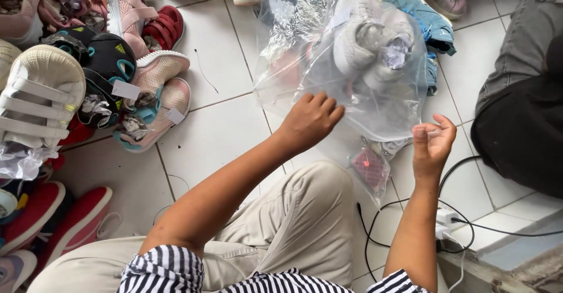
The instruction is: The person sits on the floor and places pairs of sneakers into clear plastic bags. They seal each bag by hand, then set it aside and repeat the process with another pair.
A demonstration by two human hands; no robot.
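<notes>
Both hands point(311, 120) point(433, 143) hold a clear bag point(375, 102) of shoes point(366, 47).

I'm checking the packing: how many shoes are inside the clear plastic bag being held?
2 grey shoes show inside the clear plastic bag: one upper left, one just right and lower. The left hand and right hand grip the bag's bottom edge; crinkled plastic may hide more.

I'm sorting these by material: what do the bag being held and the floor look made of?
The bag looks like thin clear plastic film: glossy, crinkled, with pale shoes visible through it. Both the left hand and right hand hold it. The floor appears to be white glazed tile, with grout lines.
</notes>
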